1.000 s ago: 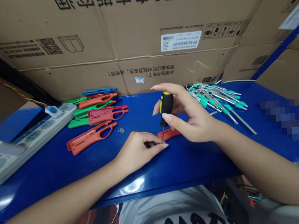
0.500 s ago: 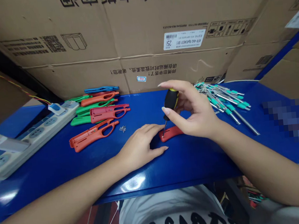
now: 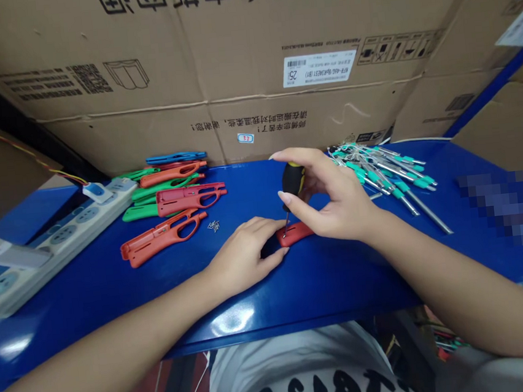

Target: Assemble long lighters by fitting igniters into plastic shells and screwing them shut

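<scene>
A red plastic lighter casing [image 3: 292, 235] lies flat on the blue table, its far part hidden beneath my right hand [image 3: 336, 198]. That hand is closed around a black and yellow screwdriver [image 3: 292, 179], which stands nearly upright with its tip at the casing's left end. With thumb and fingers on either edge of the same end, my left hand [image 3: 249, 256] grips the casing. Small loose screws [image 3: 214, 226] lie just beyond the left wrist. Further left is an orange casing half [image 3: 159, 240] with a looped grip.
Several green, pink, orange and blue casing halves [image 3: 188, 198] are piled at the back left. A white power strip [image 3: 58, 246] runs along the left side. Metal lighter tubes with teal parts [image 3: 393, 174] form a heap at the back right. A large cardboard box [image 3: 229, 57] stands behind.
My right hand and the screwdriver have shifted slightly left, and the handle stands more upright. My left thumb has drawn in against the red casing.
</scene>
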`<state>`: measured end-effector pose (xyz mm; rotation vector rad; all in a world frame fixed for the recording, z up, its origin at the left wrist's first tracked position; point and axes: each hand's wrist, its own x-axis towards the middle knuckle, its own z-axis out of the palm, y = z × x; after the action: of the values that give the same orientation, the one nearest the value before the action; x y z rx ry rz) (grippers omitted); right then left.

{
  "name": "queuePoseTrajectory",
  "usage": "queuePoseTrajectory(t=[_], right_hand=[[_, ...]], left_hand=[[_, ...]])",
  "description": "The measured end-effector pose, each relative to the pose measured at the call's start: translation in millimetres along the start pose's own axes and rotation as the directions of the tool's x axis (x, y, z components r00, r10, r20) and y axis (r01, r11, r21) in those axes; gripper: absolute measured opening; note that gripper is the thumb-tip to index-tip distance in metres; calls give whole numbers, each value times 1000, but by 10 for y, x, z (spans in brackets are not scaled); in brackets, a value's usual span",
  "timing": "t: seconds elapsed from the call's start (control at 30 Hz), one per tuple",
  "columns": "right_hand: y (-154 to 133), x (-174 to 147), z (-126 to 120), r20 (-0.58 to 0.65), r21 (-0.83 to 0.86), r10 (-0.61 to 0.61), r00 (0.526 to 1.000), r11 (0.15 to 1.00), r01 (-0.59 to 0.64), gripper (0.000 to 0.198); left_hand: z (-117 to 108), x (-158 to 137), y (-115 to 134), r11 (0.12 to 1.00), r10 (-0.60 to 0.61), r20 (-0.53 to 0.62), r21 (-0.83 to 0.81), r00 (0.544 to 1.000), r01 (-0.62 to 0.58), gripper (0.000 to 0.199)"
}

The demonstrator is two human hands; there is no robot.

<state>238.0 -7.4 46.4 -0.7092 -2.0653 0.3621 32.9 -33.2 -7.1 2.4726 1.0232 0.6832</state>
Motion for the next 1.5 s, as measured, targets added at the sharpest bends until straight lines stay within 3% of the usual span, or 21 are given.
queuePoseTrajectory(t=[0.5, 0.7, 0.9, 1.0, 1.2, 1.4, 1.5], right_hand=[[20, -19, 24, 21, -76, -67, 998, 995, 68, 45], [26, 33, -35, 151, -134, -49, 987, 989, 70, 57], [-12, 81, -139, 256, 2, -9, 967, 1000, 8, 53], [-7, 71, -114, 213, -13, -8, 977, 1000, 11, 48], [16, 52, -43, 58, -291, -98, 994, 950, 110, 52], [31, 59, -63, 138, 18, 4, 990, 1000, -6, 44], [75, 49, -74, 77, -92, -56, 995, 994, 63, 43]], left_hand=[[8, 16, -24, 999, 19, 4, -30, 1000, -19, 32], [17, 9, -36, 999, 32, -11, 0, 999, -32, 29], [30, 9, -8, 999, 18, -31, -47, 999, -19, 32], [43, 13, 0, 996, 8, -28, -93, 1000, -11, 35], [88, 13, -37, 989, 10, -37, -149, 999, -15, 33], [107, 15, -22, 982, -39, -61, -189, 997, 27, 24], [96, 18, -5, 981, -40, -58, -192, 998, 28, 20]])
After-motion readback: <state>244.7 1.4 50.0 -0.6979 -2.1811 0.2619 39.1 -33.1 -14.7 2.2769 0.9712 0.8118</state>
